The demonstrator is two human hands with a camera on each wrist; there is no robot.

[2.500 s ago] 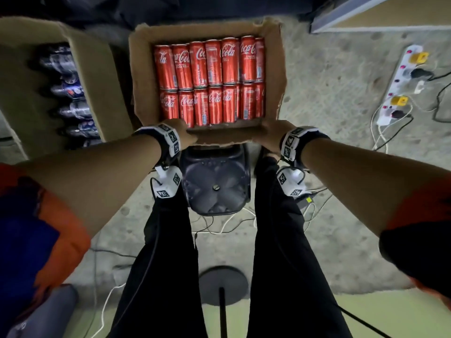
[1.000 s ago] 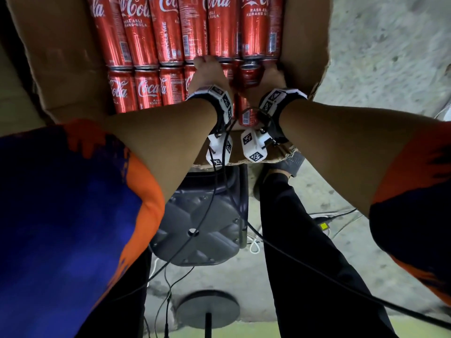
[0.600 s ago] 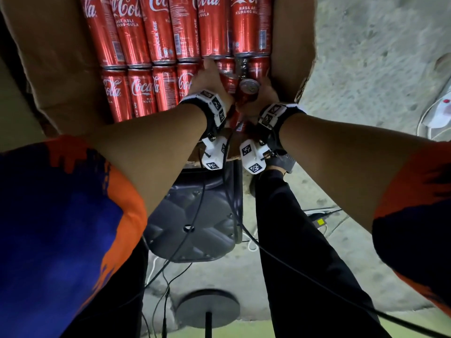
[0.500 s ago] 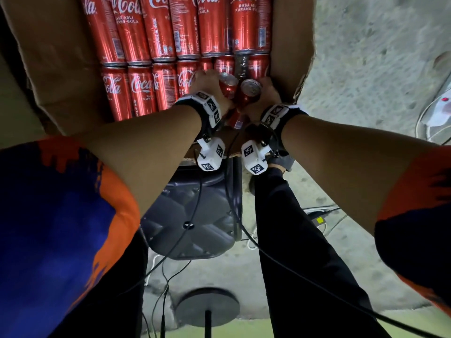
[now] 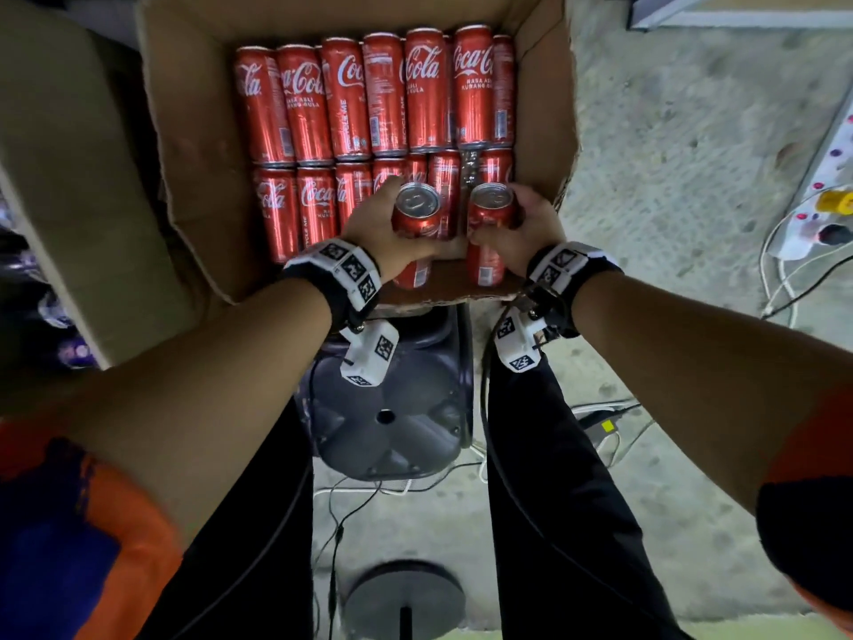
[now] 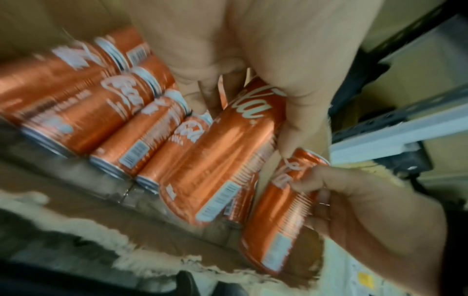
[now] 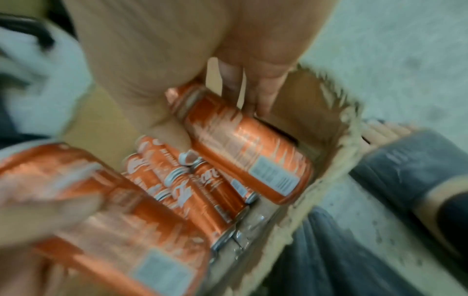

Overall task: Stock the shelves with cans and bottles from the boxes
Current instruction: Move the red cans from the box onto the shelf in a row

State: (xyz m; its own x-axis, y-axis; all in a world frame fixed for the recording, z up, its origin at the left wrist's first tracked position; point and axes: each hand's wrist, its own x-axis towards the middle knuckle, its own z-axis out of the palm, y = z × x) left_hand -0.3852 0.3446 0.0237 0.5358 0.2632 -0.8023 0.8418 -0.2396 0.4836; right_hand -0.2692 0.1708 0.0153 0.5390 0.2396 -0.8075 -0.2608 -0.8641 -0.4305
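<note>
Each hand wraps one red can: the left hand around the left can, the right hand around the right can, both raised above the near row. Lifting straight should clear neighbours. The cardboard box holds two rows of lying cans.

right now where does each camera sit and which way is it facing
head: on the person's head, facing down at the cardboard box of red cans; both forearms, legs, left hand and right hand show.
left wrist: under the left wrist, facing along the palm at the left can; the right hand shows at lower right.
right wrist: under the right wrist, facing along the palm at the right can; a leg shows.
shared: both held cans appear in all three views.
</note>
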